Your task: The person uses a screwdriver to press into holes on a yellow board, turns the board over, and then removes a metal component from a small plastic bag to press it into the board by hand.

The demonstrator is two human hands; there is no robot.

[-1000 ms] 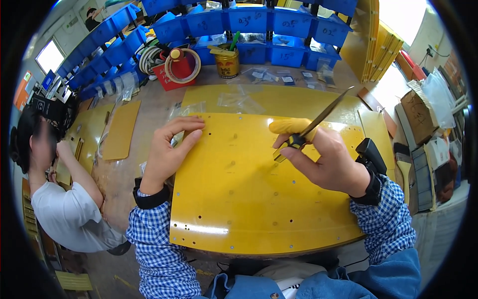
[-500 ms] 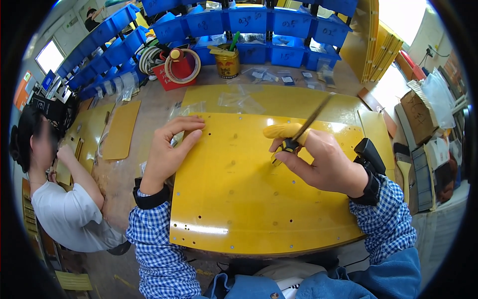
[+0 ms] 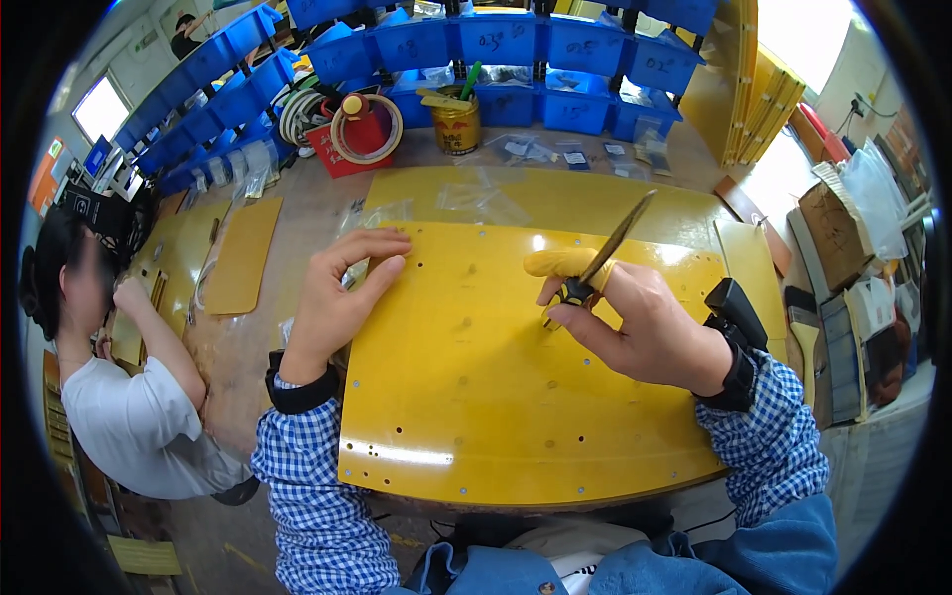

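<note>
Two bare hands work over a large yellow panel, which lies on the table (image 3: 327, 213) directly before the person. The left hand (image 3: 332, 307) rests at the panel's (image 3: 476, 421) upper left corner, fingers bent, thumb held apart from them; nothing shows in its grasp. The right hand (image 3: 650, 327) is curled above the panel's middle, closed around the black-and-yellow handle of a pointed tool (image 3: 618, 241). Its tapered metal blade slants up and to the right, away from the panel, while a short metal end shows below the handle; whether that end touches the panel cannot be told. A yellow finger cover (image 3: 563, 262) sits on the index finger.

Small holes and round metal fasteners dot the panel, mostly near its edges. Behind it lies a wider yellow sheet (image 3: 635, 193) with clear plastic bags (image 3: 481, 198) on it. Farther back stand a gold can (image 3: 457, 132) holding a green marker (image 3: 471, 79), a tan tape roll (image 3: 397, 141) and rows of blue bins (image 3: 494, 45). A brush (image 3: 806, 342) lies to the right; at left, a co-worker (image 3: 134, 426) in a pale shirt sits at the table.
</note>
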